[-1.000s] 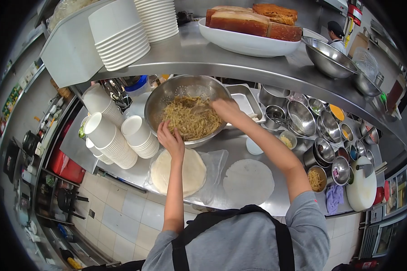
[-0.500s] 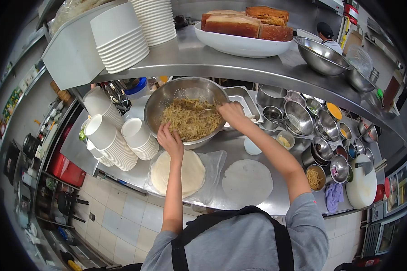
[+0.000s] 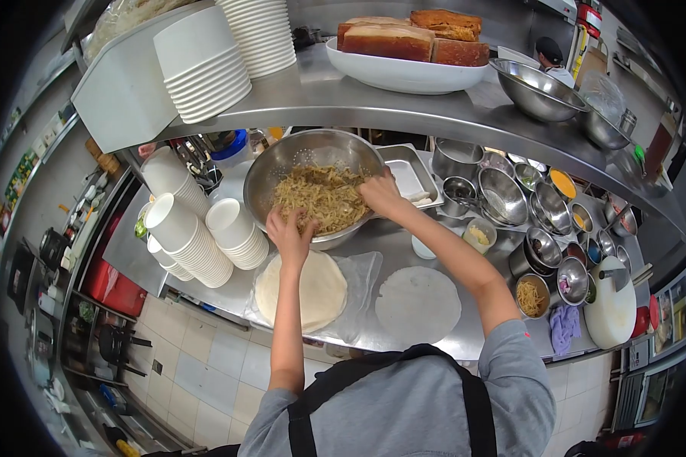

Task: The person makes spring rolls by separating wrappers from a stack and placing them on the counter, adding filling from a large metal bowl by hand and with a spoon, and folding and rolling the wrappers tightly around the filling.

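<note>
A large steel mixing bowl (image 3: pixel 255 164) holds shredded, pale yellow-brown food (image 3: pixel 324 199) with darker bits. My left hand (image 3: pixel 290 234) is at the bowl's near left rim, fingers hooked over it and spread a little, their tips beside the shreds. At the right side of the bowl, my right hand (image 3: pixel 379 192) is closed around what looks like a metal utensil, mostly hidden by the hand and the food. Below the bowl, a stack of round, pale dough sheets (image 3: pixel 301 293) lies on clear plastic. To its right is a single greyish round sheet (image 3: pixel 418 305).
Stacked white paper tubs (image 3: pixel 187 240) stand left of the bowl. A steel tray (image 3: pixel 411 174) sits behind my right hand. Several small steel bowls (image 3: pixel 503 194) crowd the right side. Overhead, a steel shelf (image 3: pixel 297 103) carries a white dish (image 3: pixel 404 76) with browned blocks.
My right hand has shifted slightly left and toward me inside the bowl. My left hand's thumb has come up over the rim beside the food.
</note>
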`<action>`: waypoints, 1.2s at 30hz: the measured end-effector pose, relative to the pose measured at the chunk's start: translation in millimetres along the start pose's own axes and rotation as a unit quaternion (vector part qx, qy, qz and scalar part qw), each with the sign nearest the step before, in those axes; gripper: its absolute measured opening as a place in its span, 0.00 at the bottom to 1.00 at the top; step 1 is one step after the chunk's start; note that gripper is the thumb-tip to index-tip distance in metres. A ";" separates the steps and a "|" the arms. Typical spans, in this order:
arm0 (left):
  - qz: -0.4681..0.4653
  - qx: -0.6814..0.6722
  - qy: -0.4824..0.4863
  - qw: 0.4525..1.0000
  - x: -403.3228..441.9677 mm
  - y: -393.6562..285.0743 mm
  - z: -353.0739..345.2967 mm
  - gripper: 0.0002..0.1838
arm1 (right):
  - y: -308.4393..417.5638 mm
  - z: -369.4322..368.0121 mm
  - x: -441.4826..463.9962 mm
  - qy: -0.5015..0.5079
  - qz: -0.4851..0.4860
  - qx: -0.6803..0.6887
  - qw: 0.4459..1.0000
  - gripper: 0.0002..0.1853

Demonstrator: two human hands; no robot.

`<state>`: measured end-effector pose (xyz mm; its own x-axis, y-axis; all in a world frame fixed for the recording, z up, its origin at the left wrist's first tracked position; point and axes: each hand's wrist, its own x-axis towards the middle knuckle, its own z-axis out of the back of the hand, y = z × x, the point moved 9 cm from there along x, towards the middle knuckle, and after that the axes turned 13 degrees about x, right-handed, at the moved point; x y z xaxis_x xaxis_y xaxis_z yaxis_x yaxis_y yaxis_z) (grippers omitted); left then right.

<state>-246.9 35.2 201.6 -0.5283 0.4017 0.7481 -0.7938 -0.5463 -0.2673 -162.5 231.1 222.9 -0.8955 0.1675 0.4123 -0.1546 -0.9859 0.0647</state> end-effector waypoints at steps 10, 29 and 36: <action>-0.074 0.068 0.155 0.983 29.8 -13.5 -30.5 0.12 | -3.9 -24.2 8.5 0.119 -0.081 0.130 0.981 0.04; -0.084 0.071 0.291 0.950 98.1 -36.5 -47.7 0.09 | -49.5 -15.8 33.4 0.160 -0.173 0.245 0.940 0.09; -0.108 0.062 0.272 0.954 85.5 -34.1 -56.6 0.09 | -61.6 -51.9 31.5 0.163 -0.153 0.280 0.934 0.07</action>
<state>-282.1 129.8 240.3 -0.4610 0.8187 0.3423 -0.8780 -0.4768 -0.0422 -202.9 297.4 184.7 -0.9387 0.3447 0.0039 -0.2636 -0.7251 0.6361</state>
